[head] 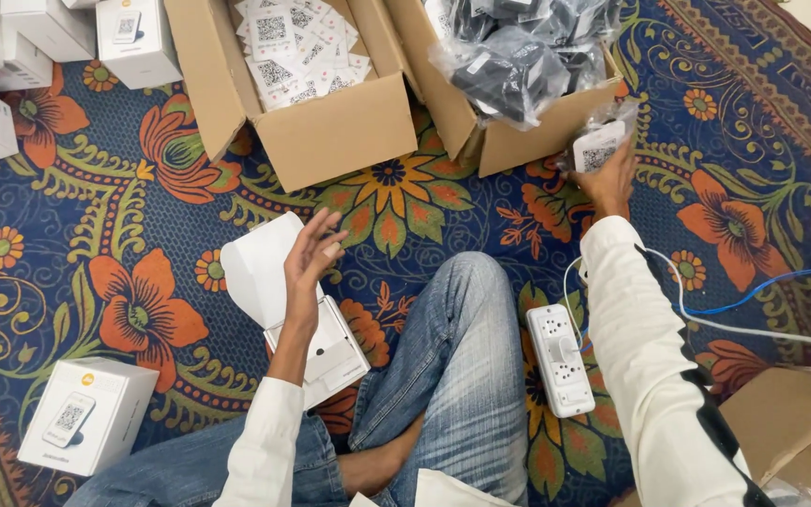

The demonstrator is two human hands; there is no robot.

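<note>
Item: small white device in a clear bag (599,143), pinched in our right hand (606,178) beside the right carton (509,141) of bagged dark units. We judge it light, crinkly, slippery; grip the body. Left hand (310,258), fingers spread, touches the open white box (316,347). Left carton (330,131) holds code cards.

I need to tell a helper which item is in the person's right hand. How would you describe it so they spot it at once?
Find the cardboard box of grey bagged items at top right. Just below its right corner, the right hand holds a small white device in a clear bag, the only bagged piece outside the box.
</note>
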